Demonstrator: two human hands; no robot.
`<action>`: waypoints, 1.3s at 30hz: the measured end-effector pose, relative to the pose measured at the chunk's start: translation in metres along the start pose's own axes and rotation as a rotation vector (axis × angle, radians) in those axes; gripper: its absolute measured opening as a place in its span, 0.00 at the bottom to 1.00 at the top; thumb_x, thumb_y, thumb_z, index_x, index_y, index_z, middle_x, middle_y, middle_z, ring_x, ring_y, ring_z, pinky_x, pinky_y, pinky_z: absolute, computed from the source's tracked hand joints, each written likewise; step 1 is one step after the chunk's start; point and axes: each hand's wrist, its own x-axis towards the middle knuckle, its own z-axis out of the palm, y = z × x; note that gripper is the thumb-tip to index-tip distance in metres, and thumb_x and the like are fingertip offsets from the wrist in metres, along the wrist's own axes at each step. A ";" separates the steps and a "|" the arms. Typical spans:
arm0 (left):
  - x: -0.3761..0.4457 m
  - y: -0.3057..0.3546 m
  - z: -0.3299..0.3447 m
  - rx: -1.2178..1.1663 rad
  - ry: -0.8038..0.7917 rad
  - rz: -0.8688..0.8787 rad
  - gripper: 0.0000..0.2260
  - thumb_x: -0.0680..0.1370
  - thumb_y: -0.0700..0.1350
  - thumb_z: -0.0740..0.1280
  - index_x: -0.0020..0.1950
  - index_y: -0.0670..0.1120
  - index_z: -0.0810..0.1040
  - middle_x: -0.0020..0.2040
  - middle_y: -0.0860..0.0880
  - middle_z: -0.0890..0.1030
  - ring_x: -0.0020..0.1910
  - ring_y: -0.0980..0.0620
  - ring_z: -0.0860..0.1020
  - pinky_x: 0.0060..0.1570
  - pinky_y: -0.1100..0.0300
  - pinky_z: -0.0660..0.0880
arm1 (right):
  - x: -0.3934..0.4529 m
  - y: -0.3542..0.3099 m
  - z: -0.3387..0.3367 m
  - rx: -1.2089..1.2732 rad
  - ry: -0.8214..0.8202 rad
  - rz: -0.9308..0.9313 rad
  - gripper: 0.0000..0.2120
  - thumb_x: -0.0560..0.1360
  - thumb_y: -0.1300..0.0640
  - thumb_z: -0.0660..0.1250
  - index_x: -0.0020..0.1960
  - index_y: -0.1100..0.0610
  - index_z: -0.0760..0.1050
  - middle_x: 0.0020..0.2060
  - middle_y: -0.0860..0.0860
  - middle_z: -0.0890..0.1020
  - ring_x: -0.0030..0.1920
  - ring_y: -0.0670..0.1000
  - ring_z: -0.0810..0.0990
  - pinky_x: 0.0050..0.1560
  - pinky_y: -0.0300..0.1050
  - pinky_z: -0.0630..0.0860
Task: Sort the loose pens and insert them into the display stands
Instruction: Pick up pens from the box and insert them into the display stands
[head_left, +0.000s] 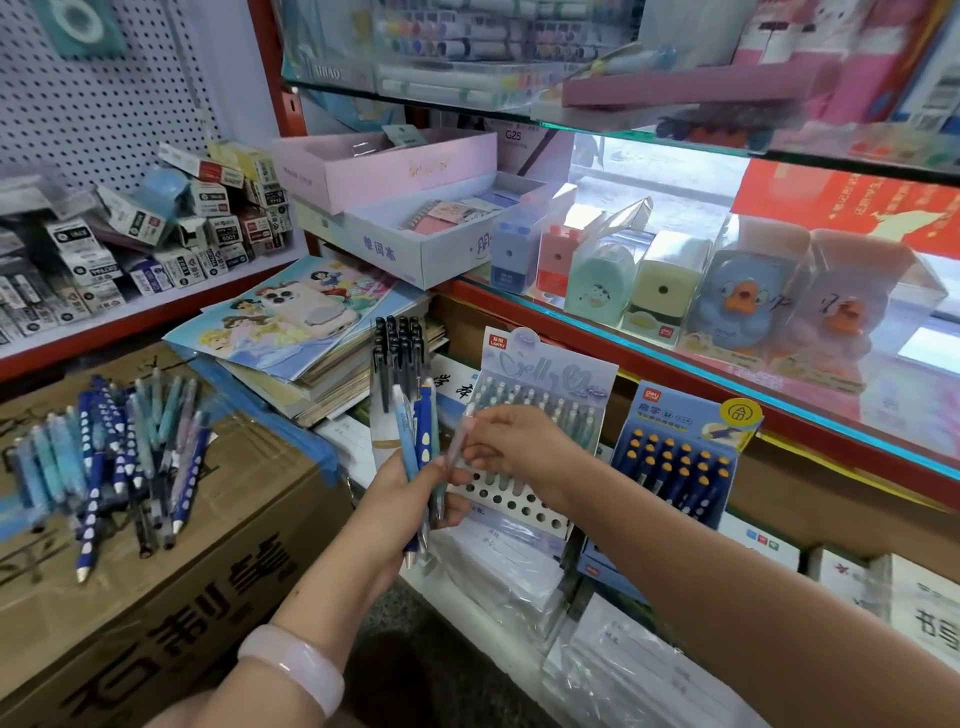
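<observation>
Hands: left (400, 499) gripping pens (418, 441), right (514, 447) pinching pale pen (460, 434) before "Jelly" LANTU stand (540, 374).

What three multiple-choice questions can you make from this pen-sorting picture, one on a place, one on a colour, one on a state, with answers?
1. Where does the loose pen pile lie?
A. on the cardboard box
B. on the glass shelf
C. on the floor

2. What colour is the bangle on the left wrist?
A. black
B. pale pink
C. green

3. What is the left hand doing?
A. resting open
B. pressing a box
C. gripping several pens

Answers: 1 A, the pens are spread over the carton top. 2 B, it looks milky pink. 3 C, its fingers curl round a bundle of pens.
</observation>
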 end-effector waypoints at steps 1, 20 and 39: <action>0.001 0.000 0.000 -0.034 0.011 -0.008 0.06 0.81 0.40 0.57 0.52 0.44 0.73 0.43 0.41 0.80 0.35 0.48 0.80 0.31 0.62 0.79 | 0.000 -0.002 -0.004 0.001 0.021 -0.005 0.07 0.78 0.60 0.62 0.51 0.63 0.77 0.41 0.54 0.80 0.43 0.49 0.79 0.47 0.39 0.78; 0.008 -0.005 -0.008 0.067 0.199 -0.017 0.04 0.79 0.40 0.62 0.46 0.43 0.75 0.36 0.47 0.78 0.26 0.54 0.68 0.24 0.64 0.66 | 0.002 0.057 -0.057 -0.662 0.453 -0.339 0.09 0.78 0.58 0.64 0.56 0.61 0.73 0.45 0.52 0.78 0.44 0.46 0.75 0.49 0.35 0.74; 0.002 -0.005 -0.005 0.116 0.047 -0.014 0.04 0.79 0.40 0.62 0.47 0.43 0.75 0.36 0.46 0.80 0.25 0.55 0.70 0.25 0.64 0.67 | -0.008 0.017 -0.027 -0.502 0.349 -0.281 0.12 0.78 0.52 0.62 0.58 0.55 0.75 0.47 0.46 0.79 0.48 0.46 0.79 0.47 0.36 0.76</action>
